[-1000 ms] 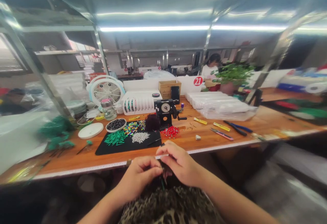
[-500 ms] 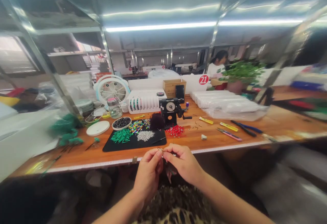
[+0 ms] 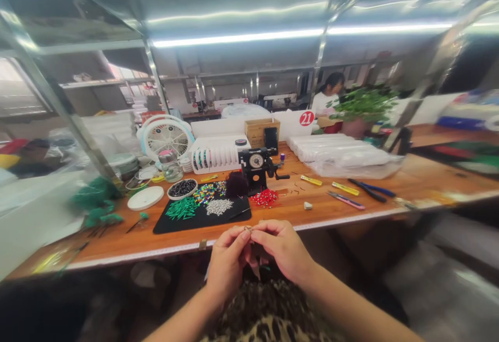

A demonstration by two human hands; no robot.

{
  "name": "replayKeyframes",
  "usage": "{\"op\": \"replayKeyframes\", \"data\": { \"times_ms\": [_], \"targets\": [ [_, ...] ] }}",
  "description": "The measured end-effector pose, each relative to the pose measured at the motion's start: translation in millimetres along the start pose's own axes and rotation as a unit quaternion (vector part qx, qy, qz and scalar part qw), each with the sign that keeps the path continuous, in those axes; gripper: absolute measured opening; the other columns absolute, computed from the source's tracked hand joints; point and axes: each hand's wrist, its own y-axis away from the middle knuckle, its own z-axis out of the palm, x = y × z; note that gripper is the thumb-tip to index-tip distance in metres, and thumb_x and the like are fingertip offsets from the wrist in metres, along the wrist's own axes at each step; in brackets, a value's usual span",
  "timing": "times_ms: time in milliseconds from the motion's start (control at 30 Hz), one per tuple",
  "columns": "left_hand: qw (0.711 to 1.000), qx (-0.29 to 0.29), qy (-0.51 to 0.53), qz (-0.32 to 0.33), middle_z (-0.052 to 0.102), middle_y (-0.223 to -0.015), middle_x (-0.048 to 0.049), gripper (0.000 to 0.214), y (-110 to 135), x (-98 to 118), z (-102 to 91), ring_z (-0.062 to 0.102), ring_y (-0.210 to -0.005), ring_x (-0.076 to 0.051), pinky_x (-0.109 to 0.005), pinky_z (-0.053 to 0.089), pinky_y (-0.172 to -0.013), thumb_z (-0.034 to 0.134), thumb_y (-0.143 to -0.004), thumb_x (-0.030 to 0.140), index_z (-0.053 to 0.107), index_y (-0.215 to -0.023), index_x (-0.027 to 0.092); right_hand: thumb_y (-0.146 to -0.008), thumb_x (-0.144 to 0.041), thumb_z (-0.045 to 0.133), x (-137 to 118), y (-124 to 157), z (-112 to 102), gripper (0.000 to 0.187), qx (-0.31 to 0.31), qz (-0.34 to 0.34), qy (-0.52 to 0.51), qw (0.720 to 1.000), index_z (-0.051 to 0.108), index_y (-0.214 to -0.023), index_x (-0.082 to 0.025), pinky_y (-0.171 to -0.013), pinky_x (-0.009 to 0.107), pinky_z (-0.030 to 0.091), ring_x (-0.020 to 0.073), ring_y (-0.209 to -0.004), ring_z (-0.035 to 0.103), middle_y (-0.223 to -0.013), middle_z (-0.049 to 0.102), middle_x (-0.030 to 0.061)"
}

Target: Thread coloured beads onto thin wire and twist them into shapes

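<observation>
The left hand (image 3: 228,259) and the right hand (image 3: 281,246) are held close together, with the thumbs and fingertips pinched on a tiny wire loop (image 3: 247,228), too small to be made out further. Both are held over a leopard-print garment (image 3: 268,317). Beyond them, a black mat (image 3: 234,221) covered with green, white and mixed beads is laid on a wooden table (image 3: 117,248). Red beads (image 3: 265,198) are heaped beside a small hand-cranked machine (image 3: 256,168).
</observation>
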Motion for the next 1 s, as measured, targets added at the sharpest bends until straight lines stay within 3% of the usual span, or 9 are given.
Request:
{"op": "replayKeyframes", "data": {
  "times_ms": [133,233,367,567,733,867,1000],
  "targets": [
    [1.0,-0.004,0.02,-0.021,0.049,-0.043,0.0053,0.019,-0.1,-4.7,-0.5,0.042,-0.04,-0.007,-0.018,0.036,-0.043,0.071,-0.07,0.036,0.066,-0.073,0.017,-0.073,-0.031,0.068,-2.0,0.3,1.0,0.017,0.036,-0.03,-0.002,0.999,0.068,-0.066,-0.015,-0.047,0.021,0.039,0.0104,-0.05,0.052,-0.059,0.063,0.0008],
    [0.999,-0.01,0.03,-0.03,0.05,-0.044,0.005,0.018,0.4,-6.8,1.5,0.044,-0.041,-0.007,-0.017,0.036,-0.044,0.069,-0.073,0.035,0.066,-0.072,0.017,-0.074,-0.03,0.066,-4.0,0.8,0.1,0.017,0.055,-0.039,0.033,0.997,0.069,-0.065,-0.015,-0.044,0.02,0.037,0.009,-0.045,0.048,-0.054,0.061,-0.0009],
    [0.999,-0.009,0.035,-0.032,0.05,-0.045,0.0049,0.018,1.0,-5.9,5.5,0.044,-0.04,-0.006,-0.016,0.034,-0.041,0.068,-0.074,0.034,0.066,-0.073,0.016,-0.074,-0.026,0.064,-8.4,2.6,0.6,0.016,0.07,-0.072,0.082,0.992,0.07,-0.063,-0.016,-0.049,0.021,0.042,0.0113,-0.051,0.054,-0.056,0.064,0.0003],
    [1.0,0.008,-0.004,-0.016,0.061,-0.06,-0.0006,0.021,1.8,-4.9,0.9,0.051,-0.047,-0.008,-0.017,0.041,-0.044,0.066,-0.076,0.034,0.067,-0.082,0.014,-0.078,-0.027,0.06,-5.8,7.1,3.0,0.019,0.098,-0.124,0.149,0.976,0.07,-0.067,-0.016,-0.051,0.021,0.046,0.0116,-0.05,0.056,-0.058,0.063,0.001],
    [0.999,0.022,-0.009,-0.025,0.064,-0.068,-0.0027,0.022,7.5,-2.2,-2.6,0.057,-0.055,-0.01,-0.017,0.044,-0.046,0.068,-0.074,0.034,0.065,-0.08,0.014,-0.08,-0.026,0.058,2.3,8.8,-1.8,0.019,0.144,-0.23,0.266,0.925,0.072,-0.075,-0.016,-0.052,0.021,0.046,0.0125,-0.056,0.059,-0.063,0.063,0.0029],
    [0.997,0.0,-0.07,-0.031,0.058,-0.058,0.0017,0.026,11.7,-0.3,2.1,0.05,-0.045,-0.007,-0.016,0.04,-0.042,0.07,-0.072,0.038,0.059,-0.073,0.014,-0.082,-0.022,0.054,6.6,8.4,-2.8,0.022,0.146,-0.294,0.353,0.876,0.072,-0.071,-0.015,-0.052,0.023,0.043,0.0122,-0.053,0.055,-0.059,0.06,0.0029],
    [0.993,0.004,-0.12,-0.01,0.053,-0.05,0.0051,0.031,9.5,-0.6,4.4,0.045,-0.042,-0.007,-0.017,0.036,-0.041,0.065,-0.073,0.045,0.053,-0.07,0.017,-0.084,-0.021,0.053,10.5,7.7,-2.2,0.023,0.144,-0.32,0.381,0.855,0.071,-0.072,-0.015,-0.054,0.024,0.041,0.0123,-0.053,0.052,-0.059,0.059,0.0032]
  ]
}}
